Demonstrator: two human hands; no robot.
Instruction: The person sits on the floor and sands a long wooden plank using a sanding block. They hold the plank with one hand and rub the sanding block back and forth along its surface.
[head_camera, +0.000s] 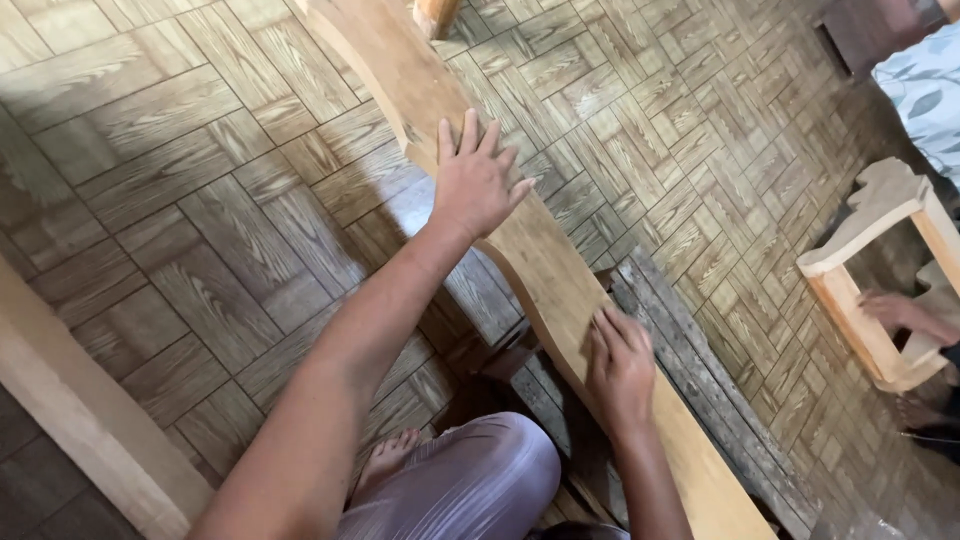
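A long curved wooden plank (545, 262) runs diagonally from the top middle to the bottom right, resting over a dark weathered board (690, 370). My left hand (474, 180) lies flat on the plank's upper part with fingers spread. My right hand (620, 365) presses on the plank lower down, fingers bent over its surface, possibly on something small that I cannot make out. My knee in light purple cloth (470, 485) and my bare foot (390, 455) are below.
Parquet-pattern floor (180, 200) all around. A pale wooden beam (80, 420) crosses the lower left. At the right, another person's hand (905, 315) rests on a small carved wooden frame (870, 260); their patterned sleeve (925, 90) shows at top right.
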